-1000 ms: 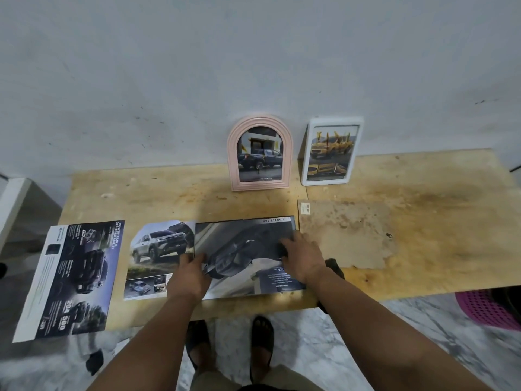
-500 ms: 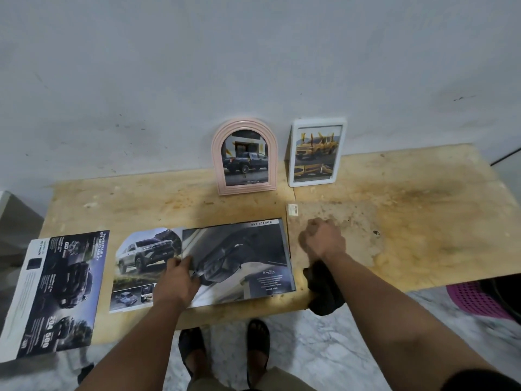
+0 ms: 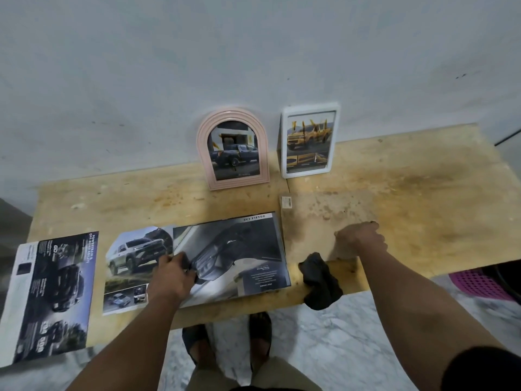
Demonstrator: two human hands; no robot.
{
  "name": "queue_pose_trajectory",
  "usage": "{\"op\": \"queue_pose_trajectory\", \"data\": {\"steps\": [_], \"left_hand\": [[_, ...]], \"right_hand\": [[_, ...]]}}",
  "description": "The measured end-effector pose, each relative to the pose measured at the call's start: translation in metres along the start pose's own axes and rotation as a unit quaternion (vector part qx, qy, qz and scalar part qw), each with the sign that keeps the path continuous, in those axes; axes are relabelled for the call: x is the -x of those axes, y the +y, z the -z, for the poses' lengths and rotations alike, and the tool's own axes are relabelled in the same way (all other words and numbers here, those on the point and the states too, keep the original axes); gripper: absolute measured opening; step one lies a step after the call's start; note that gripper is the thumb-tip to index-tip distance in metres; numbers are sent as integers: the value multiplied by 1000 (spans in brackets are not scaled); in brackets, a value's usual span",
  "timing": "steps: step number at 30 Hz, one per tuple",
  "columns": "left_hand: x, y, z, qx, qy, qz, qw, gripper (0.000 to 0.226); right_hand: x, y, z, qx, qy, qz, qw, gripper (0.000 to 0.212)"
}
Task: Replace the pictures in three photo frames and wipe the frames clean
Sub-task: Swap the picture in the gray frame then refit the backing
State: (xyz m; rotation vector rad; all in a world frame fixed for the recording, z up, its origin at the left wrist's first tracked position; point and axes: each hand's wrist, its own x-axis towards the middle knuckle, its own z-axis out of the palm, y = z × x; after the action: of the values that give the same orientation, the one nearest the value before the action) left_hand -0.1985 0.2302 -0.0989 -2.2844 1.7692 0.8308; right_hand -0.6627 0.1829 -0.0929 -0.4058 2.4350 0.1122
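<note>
A pink arched photo frame [image 3: 233, 149] and a white rectangular photo frame [image 3: 309, 141] stand against the wall, each with a truck picture. A dark brochure page [image 3: 239, 249] lies open near the table's front edge. My left hand [image 3: 172, 275] pinches its left edge. A flat brown board [image 3: 315, 218] with a barcode sticker lies to the right of it. My right hand [image 3: 361, 239] has its fingers curled over the board's near right corner. A black cloth [image 3: 320, 279] hangs over the table's front edge between my arms.
A cut page with a silver truck [image 3: 132, 261] lies left of the brochure. Another dark brochure sheet [image 3: 53, 297] overhangs the wooden table's [image 3: 423, 198] left end. A pink basket [image 3: 479, 283] sits on the marble floor at right. My feet are under the table.
My right hand left the brochure page and moved right onto the brown board, then to its right corner. The black cloth came into view. My left hand stayed on the page.
</note>
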Motion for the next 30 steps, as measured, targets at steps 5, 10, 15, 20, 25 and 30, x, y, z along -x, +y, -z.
{"op": "queue_pose_trajectory", "data": {"steps": [5,10,15,20,25,30], "left_hand": [[0,5,2,-2,-4,17,1000,41],[1,7,2,-1,-2,14,1000,41],[2,6,0,-9,-6,10,1000,37],[2,5,0,-15,-15,9,1000,40],[2,6,1,-14,-30,2,999,39],[3,11,6,-24,-45,-5,999,36]], "right_hand": [[5,0,0,-35,18,-38,999,116],[-3,5,5,-41,1,-69,997,143],[-23,12,5,-91,-18,-76,993,142],[-40,32,1,-188,-66,-49,979,134],[-46,41,20,-265,-52,-18,963,110],[-38,38,62,-326,11,78,942,41]]}}
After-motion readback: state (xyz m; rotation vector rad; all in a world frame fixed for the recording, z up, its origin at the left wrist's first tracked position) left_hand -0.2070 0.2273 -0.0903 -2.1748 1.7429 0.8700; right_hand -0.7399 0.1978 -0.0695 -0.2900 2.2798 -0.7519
